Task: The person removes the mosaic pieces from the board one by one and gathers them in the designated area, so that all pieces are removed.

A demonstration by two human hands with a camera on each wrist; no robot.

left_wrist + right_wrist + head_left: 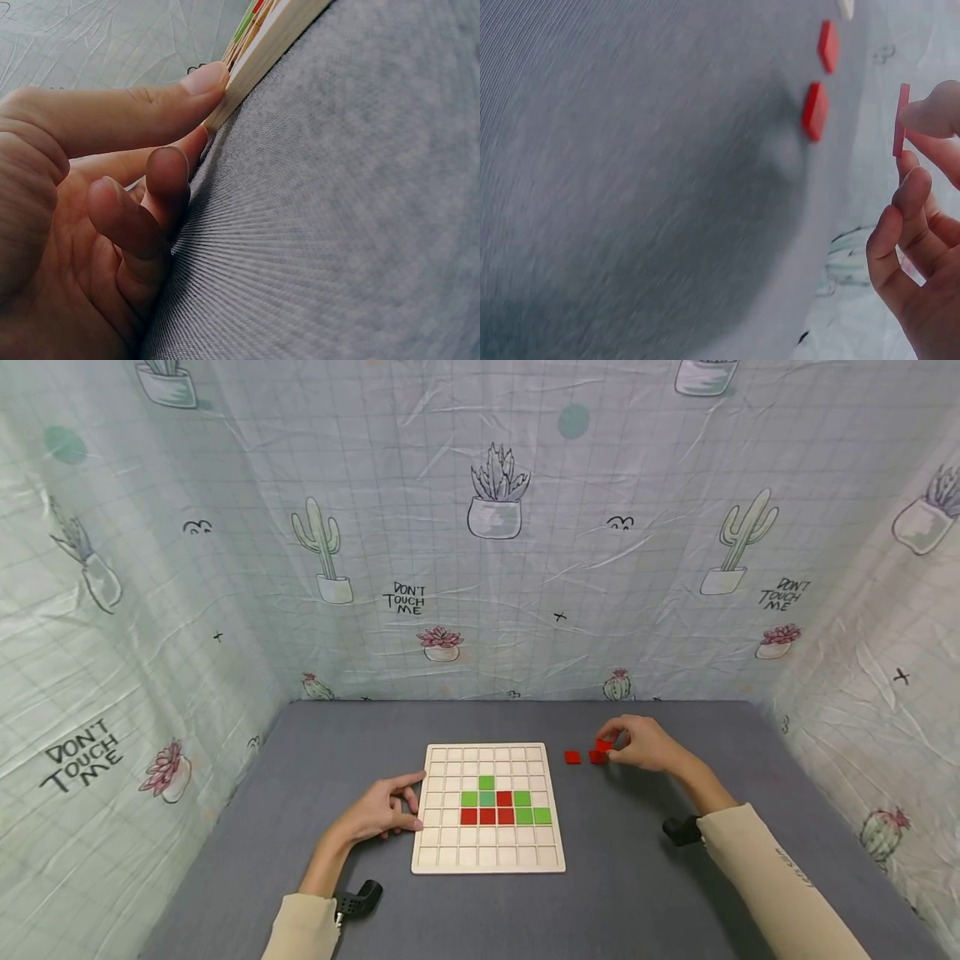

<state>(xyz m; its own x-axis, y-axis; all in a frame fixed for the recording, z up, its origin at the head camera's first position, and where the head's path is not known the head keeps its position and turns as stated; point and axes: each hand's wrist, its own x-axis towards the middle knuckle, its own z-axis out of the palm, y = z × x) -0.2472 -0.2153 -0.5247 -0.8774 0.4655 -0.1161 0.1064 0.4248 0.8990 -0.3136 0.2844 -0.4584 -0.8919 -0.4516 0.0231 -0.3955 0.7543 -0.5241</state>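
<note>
A pale wooden grid board (450, 857) lies flat on the table. Several green tiles (522, 816), red tiles (487, 816) and one teal tile (487, 797) sit in its squares. At the board's left edge, my left hand (375, 810) touches the side with thumb and index fingertips, the other fingers bent loosely. My right hand (648, 743) pinches a red square tile (901, 120) above the table, to the right of the board. Below it lies one loose red tile (597, 757), and another red tile (572, 757) is nearer the board.
Grey cloth covers the table (480, 914). A curtain (390, 460) printed with potted plants hangs behind the table and along both sides. Black wrist cameras, one on the left wrist (362, 900) and one on the right wrist (681, 832), hang beneath the sleeves.
</note>
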